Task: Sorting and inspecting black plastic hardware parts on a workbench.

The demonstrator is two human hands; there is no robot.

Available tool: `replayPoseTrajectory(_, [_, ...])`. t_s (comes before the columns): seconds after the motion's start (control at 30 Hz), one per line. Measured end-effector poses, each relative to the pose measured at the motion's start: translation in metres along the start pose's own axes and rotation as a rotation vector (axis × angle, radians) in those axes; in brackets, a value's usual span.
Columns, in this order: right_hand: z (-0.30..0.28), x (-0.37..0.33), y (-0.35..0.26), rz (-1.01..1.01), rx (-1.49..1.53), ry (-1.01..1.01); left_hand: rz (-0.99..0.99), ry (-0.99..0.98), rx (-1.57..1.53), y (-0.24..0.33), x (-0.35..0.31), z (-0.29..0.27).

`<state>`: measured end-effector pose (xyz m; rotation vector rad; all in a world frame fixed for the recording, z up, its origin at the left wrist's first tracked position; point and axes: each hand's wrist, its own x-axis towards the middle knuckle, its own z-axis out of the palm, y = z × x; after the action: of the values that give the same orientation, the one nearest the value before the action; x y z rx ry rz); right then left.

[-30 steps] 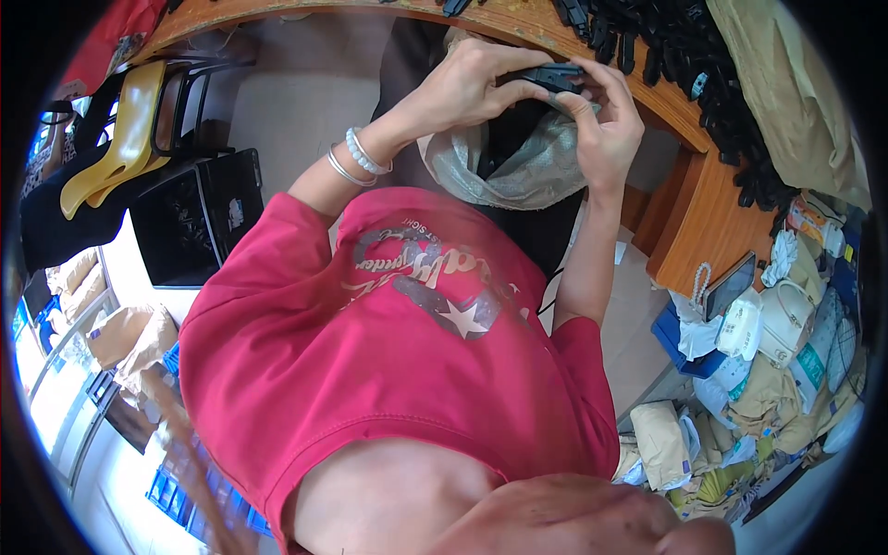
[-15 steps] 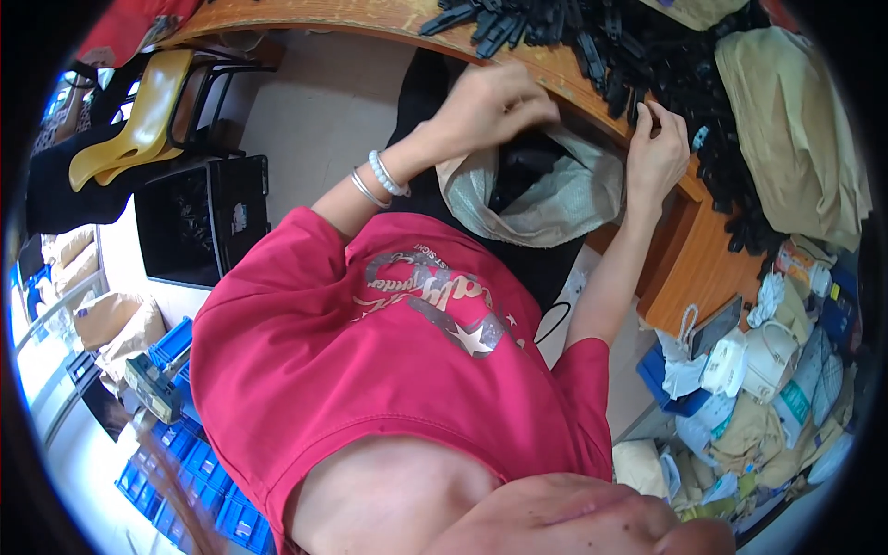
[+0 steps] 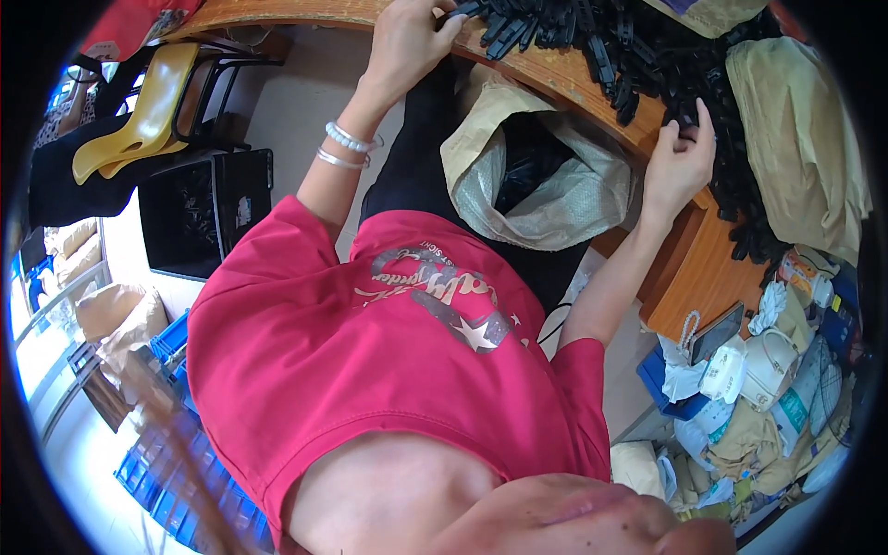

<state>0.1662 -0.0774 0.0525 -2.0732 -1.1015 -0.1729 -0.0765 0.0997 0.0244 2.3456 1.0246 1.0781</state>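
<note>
My left hand (image 3: 412,46), with a beaded bracelet and a bangle on its wrist, is at the far edge of the desk. Its fingers pinch a slim black plastic part (image 3: 457,15) at the left end of a large heap of such parts (image 3: 638,60). My right hand (image 3: 680,171) is at the heap's near right side, index finger raised and the other fingers curled on a black part (image 3: 684,120). Between my arms, below the desk edge, an open woven sack (image 3: 555,217) stands with black pieces inside.
A second brown sack (image 3: 791,139) lies on the wooden desk (image 3: 555,79) at the right. Left of me are a yellow chair (image 3: 157,102), a black bin (image 3: 185,217) and blue crates (image 3: 180,472). Bags and packages (image 3: 758,407) pile up at the lower right.
My left hand has moved from above the sack's mouth up and left to the desk edge and taken hold of a part. My right hand has shifted slightly right, its index finger now raised.
</note>
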Motion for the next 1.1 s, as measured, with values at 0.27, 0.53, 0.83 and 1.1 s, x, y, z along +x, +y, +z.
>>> replayPoseTrajectory(0.27, [0.006,-0.050,-0.034,0.288,0.985,-0.368,-0.408,-0.302,-1.147,0.036,-0.028,0.045])
replayPoseTrajectory(0.53, [0.016,-0.071,-0.044,0.252,0.952,-0.155,-0.218,-0.538,-0.837,0.081,-0.038,0.038])
replayPoseTrajectory(0.83, [0.009,-0.067,-0.028,0.250,1.020,-0.177,0.124,-0.438,-0.711,0.081,-0.040,0.038])
replayPoseTrajectory(1.1, [0.010,-0.053,-0.007,0.059,0.629,-0.316,-0.229,-0.677,-0.900,0.072,-0.057,0.044])
